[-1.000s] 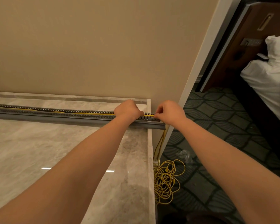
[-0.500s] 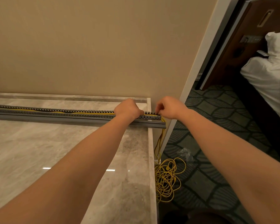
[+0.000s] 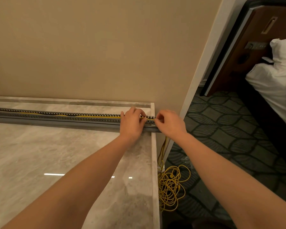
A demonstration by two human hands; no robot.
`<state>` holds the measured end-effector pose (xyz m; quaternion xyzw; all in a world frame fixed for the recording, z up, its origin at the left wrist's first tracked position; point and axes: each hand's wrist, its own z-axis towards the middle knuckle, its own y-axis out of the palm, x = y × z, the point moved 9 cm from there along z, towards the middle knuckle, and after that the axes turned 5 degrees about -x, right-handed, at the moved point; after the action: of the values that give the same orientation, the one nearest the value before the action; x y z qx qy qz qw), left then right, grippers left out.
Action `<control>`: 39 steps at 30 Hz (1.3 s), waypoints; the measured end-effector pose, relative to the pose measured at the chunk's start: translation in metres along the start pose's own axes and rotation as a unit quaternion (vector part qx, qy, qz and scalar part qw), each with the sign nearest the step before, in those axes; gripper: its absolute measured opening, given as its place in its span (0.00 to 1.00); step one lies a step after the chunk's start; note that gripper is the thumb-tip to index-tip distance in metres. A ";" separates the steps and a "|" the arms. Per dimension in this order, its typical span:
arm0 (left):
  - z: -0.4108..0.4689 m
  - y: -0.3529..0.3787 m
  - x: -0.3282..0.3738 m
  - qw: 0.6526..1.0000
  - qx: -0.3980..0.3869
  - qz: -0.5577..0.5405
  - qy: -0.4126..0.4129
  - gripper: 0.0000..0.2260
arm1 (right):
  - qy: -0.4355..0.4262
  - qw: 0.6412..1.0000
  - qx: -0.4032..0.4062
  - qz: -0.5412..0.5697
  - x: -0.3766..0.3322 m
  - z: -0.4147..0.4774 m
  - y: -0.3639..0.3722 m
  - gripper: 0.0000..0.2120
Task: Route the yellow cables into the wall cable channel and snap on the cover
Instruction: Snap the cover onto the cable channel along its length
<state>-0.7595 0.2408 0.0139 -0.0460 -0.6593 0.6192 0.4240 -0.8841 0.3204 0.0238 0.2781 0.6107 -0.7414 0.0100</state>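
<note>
At the slotted grey plastic cable channel's [image 3: 73, 119] right end on the polished marble worktop [image 3: 56, 154], left hand [image 3: 132, 123] and right hand [image 3: 169, 123] each close their grip on thin yellow cables [image 3: 96, 116].

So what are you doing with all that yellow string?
It is cable, not string. Both hands, the left hand and the right hand, are pinching the yellow cables into the slotted grey cable channel at its right end, on the marble ledge. A tangle of spare cable lies on the carpet. No cover is on yet.
</note>
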 end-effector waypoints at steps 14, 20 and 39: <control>-0.047 0.010 0.012 0.979 -0.015 0.148 0.142 0.15 | -0.055 0.985 -0.090 -0.134 -0.015 -0.022 0.013 0.15; -0.033 0.004 0.011 0.984 -0.020 0.145 0.100 0.12 | -0.052 0.989 -0.125 -0.066 -0.023 -0.022 0.014 0.17; 0.027 -0.022 0.040 0.941 -0.042 0.284 0.179 0.11 | 0.017 0.993 -0.100 0.059 0.004 0.017 -0.016 0.16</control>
<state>-0.7914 0.2382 0.0559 -0.3593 -0.5576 0.6669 0.3394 -0.9001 0.3099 0.0379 0.3236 0.6641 -0.6702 0.0713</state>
